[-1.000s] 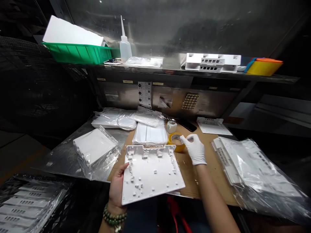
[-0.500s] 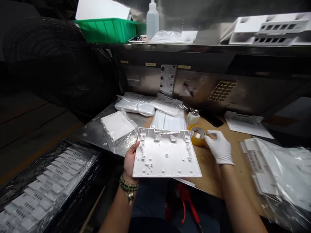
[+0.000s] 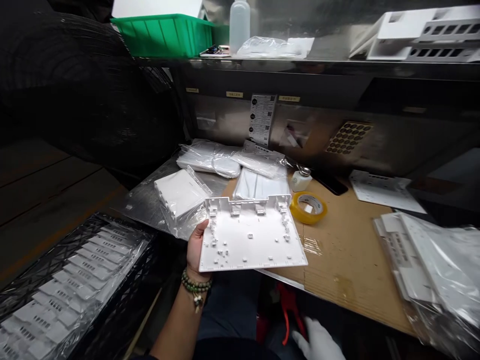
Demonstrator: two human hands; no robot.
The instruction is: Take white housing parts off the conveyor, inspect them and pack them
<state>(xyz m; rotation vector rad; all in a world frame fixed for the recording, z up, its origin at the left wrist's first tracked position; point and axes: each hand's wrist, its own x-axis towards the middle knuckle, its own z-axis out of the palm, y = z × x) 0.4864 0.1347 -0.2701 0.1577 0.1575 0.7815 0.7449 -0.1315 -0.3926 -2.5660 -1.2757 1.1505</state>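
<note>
My bare left hand (image 3: 195, 250) grips the left edge of a white plastic housing cover (image 3: 255, 245), held tilted so that its inner side with small posts and clips faces me. Low in the frame, my white-gloved right hand (image 3: 318, 342) has its thumb and fingers apart. It is beside a red tool (image 3: 288, 305) with two prongs, lying low in front of me below the table edge. Whether the glove touches the tool is unclear. Behind the cover, a roll of yellow tape (image 3: 323, 210) lies on the cardboard.
Bagged white parts (image 3: 208, 157) and a wrapped cover (image 3: 182, 192) lie behind. A small pump bottle (image 3: 301, 180) and a phone (image 3: 332, 183) stand near the tape. A black crate (image 3: 101, 215) holds several covers at left. Bagged panels (image 3: 438, 270) sit right. A shelf (image 3: 277, 65) spans above.
My right hand has left the tape roll and dropped toward me, down to the red tool. The cover in my left hand has shifted slightly left. The whole view has moved a little.
</note>
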